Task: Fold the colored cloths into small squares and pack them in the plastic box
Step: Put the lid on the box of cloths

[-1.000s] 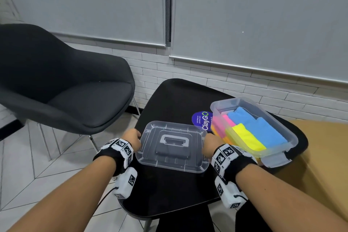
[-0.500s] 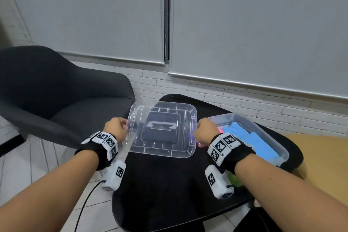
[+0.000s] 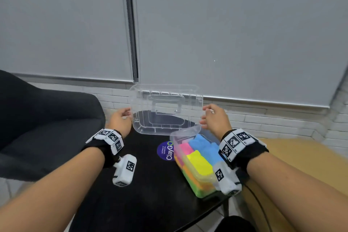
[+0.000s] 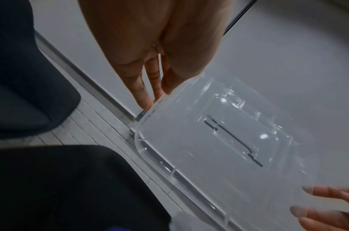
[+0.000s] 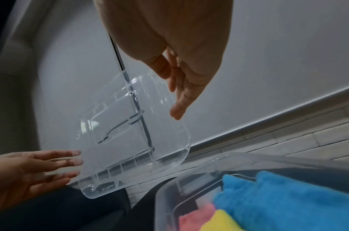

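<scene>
A clear plastic lid (image 3: 165, 109) hangs in the air, tipped nearly upright, above the far side of the black table (image 3: 150, 194). My left hand (image 3: 122, 118) holds its left edge and my right hand (image 3: 212, 117) holds its right edge. In the left wrist view the thumb and fingers of my left hand (image 4: 155, 78) meet on the lid (image 4: 219, 148). In the right wrist view my right hand (image 5: 179, 78) lies against the lid (image 5: 130, 132). Just below, the clear plastic box (image 3: 180, 133) stands open with folded blue (image 3: 205, 145), pink (image 3: 185, 148) and yellow (image 3: 198, 162) cloths inside.
A dark armchair (image 3: 47, 118) stands to the left of the table. A round purple sticker (image 3: 165, 150) lies on the table beside the box. A tan wooden surface (image 3: 301, 156) adjoins on the right. Grey blinds and a white brick wall close the back.
The lid has been lifted off the table by both hands, tipped up toward vertical, and carried up and to the right, so that it now hangs at the box's far end.
</scene>
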Demonstrator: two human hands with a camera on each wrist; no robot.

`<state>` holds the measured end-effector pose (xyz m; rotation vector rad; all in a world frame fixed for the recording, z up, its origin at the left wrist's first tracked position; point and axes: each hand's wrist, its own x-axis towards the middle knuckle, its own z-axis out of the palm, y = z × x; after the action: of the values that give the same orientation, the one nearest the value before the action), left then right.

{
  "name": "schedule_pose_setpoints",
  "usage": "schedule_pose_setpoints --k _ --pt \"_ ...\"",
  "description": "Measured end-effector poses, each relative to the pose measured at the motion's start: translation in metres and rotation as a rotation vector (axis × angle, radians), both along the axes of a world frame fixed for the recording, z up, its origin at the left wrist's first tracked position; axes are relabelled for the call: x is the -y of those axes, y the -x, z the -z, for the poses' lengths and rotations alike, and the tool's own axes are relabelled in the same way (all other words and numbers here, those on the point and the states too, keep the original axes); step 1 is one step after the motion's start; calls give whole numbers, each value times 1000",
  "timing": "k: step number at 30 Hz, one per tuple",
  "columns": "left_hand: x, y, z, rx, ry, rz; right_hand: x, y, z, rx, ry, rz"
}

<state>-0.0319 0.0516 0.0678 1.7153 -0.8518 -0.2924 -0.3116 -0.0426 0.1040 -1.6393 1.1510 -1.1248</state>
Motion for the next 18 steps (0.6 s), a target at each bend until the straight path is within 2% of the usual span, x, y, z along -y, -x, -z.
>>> schedule_pose_setpoints --k 6,12,18 --pt "35 62 2 -383 109 183 7 58 10 203 -83 56" --pt "46 84 22 -696 154 302 1 101 39 41 -57 85" --pt "47 101 40 -627 15 418 -16 110 73 -171 -9 113"
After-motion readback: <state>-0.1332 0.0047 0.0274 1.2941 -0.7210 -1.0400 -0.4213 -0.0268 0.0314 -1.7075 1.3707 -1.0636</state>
